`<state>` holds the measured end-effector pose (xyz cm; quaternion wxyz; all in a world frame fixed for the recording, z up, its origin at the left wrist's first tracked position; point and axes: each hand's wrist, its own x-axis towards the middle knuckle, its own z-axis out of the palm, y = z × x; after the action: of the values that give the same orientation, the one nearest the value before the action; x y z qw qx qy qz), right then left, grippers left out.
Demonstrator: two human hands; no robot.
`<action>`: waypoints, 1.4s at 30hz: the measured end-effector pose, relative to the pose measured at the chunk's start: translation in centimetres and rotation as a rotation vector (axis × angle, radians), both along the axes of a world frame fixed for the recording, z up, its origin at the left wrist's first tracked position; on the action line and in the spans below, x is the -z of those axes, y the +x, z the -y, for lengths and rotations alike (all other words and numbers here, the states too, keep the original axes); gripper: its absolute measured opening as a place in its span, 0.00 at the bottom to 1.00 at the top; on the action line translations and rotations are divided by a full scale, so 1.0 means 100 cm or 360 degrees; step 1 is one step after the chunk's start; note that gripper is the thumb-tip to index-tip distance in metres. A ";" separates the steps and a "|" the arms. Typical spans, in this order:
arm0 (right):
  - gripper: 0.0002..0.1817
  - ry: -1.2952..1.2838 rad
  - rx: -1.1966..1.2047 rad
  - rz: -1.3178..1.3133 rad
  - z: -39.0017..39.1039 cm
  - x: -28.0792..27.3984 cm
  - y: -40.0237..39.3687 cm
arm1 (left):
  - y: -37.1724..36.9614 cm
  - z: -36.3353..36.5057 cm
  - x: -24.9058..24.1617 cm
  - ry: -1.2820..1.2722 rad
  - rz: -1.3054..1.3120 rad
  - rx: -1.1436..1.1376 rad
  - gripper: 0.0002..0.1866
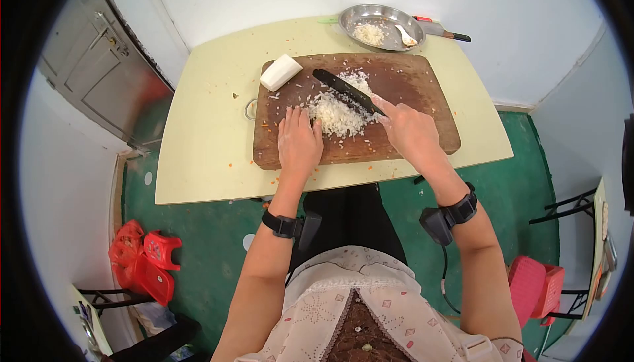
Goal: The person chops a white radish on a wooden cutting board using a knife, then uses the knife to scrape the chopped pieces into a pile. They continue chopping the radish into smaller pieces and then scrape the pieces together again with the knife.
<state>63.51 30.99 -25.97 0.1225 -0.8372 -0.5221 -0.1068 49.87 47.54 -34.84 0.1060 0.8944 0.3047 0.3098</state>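
A brown wooden cutting board [409, 84] lies on the table, with a heap of finely chopped white vegetable [335, 116] near its middle. My right hand [411, 134] is closed around the handle of a dark-bladed knife [343, 90]. The blade points up and left across the heap, with white bits on both sides of it. At the heap's left edge, my left hand [300, 141] rests on the board, fingers stretched out and holding nothing. Toward the board's far left corner lies a thick, peeled white piece that looks like radish [281, 72].
Behind the board on the pale yellow table [205, 131] stands a round metal pan [360, 13] with chopped bits and a white spoon [405, 36]. Beside it lies another knife [456, 36]. Red plastic stools [158, 250] stand on the green floor at left.
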 end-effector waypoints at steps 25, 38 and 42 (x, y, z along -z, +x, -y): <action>0.20 -0.0027 0.0058 -0.0098 -0.003 0.005 -0.007 | 0.000 0.002 -0.002 0.0032 -0.0006 -0.0018 0.21; 0.20 0.0058 0.0036 -0.0074 -0.006 0.003 -0.006 | -0.001 0.002 -0.003 0.0008 -0.0001 -0.0013 0.21; 0.20 -0.0008 0.0024 -0.0043 -0.005 0.006 -0.008 | 0.001 0.002 -0.001 0.0016 -0.0009 -0.0019 0.21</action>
<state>62.69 31.45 -26.53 0.1265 -0.8428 -0.5144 -0.0952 49.92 47.30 -34.77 0.0988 0.8939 0.3089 0.3093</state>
